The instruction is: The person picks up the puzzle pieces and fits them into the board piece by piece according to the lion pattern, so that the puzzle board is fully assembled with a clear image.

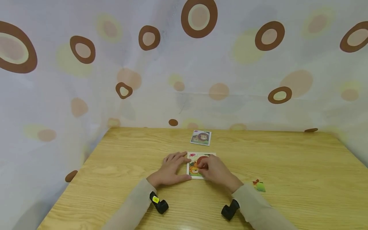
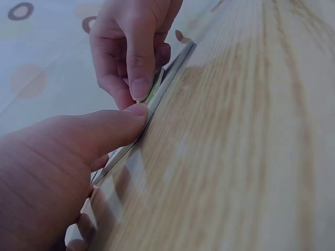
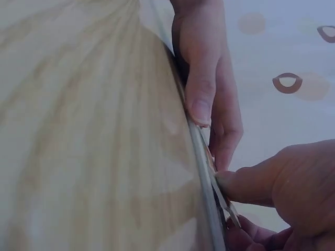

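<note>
A small lion puzzle board (image 1: 188, 174) with a white border lies on the wooden table between the two hands. My left hand (image 1: 172, 169) rests at the board's left side, fingers spread; its thumb (image 2: 123, 123) touches the near edge. With thumb and fingertips, my right hand (image 1: 215, 169) pinches a puzzle piece (image 3: 224, 196) over the board's right part. That piece is tilted, one side raised off the board, and mostly hidden by the fingers. An orange lion face (image 1: 195, 170) shows at the board's lower left; the right hand covers the lower right.
Behind the board lies a square picture card (image 1: 201, 138) with a similar lion scene. A loose green and red puzzle piece (image 1: 259, 185) lies on the table (image 1: 302, 166) beside the right forearm. A patterned cloth (image 1: 224, 64) hangs along the table's back edge.
</note>
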{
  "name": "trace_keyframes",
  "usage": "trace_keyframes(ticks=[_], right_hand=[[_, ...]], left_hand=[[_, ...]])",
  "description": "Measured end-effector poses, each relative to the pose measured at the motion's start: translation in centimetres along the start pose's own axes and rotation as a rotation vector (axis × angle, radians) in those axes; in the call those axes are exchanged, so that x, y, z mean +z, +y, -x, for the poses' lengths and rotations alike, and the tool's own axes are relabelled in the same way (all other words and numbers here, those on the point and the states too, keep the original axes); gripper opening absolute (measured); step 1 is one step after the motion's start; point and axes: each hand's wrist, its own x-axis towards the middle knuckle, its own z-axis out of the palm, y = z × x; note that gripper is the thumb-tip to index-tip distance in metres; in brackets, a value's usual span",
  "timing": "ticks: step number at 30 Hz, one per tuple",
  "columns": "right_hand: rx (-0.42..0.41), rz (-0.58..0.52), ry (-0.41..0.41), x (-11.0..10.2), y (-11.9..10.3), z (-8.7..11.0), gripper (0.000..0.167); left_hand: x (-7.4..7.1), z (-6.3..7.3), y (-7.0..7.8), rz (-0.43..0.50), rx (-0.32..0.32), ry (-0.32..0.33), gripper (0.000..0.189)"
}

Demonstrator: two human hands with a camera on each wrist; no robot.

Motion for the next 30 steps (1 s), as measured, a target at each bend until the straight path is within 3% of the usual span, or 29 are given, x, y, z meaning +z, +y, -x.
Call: trace_keyframes(ticks=[8, 16, 24, 30], right_hand=[[0.079, 0.101, 0.066, 0.6, -1.0, 0.2, 0.004], [0.048, 0.219, 0.065, 0.9, -1.0, 0.4, 0.007], [-0.066, 0.244, 0.13, 0.7, -0.9, 1.6, 0.003], [-0.04, 0.239, 0.191, 0.5, -0.8, 2.6, 0.005]], left_hand=[[-0.2, 0.0, 0.1, -0.003, 0.002, 0.003, 0.057], [-0.1, -0.1, 0.3, 0.007, -0.002, 0.0, 0.057], [-0.2, -0.2, 0.4, 0.001, 0.012, 0.008, 0.056], [0.1, 0.0, 0.4, 0.005, 0.02, 0.026, 0.056]])
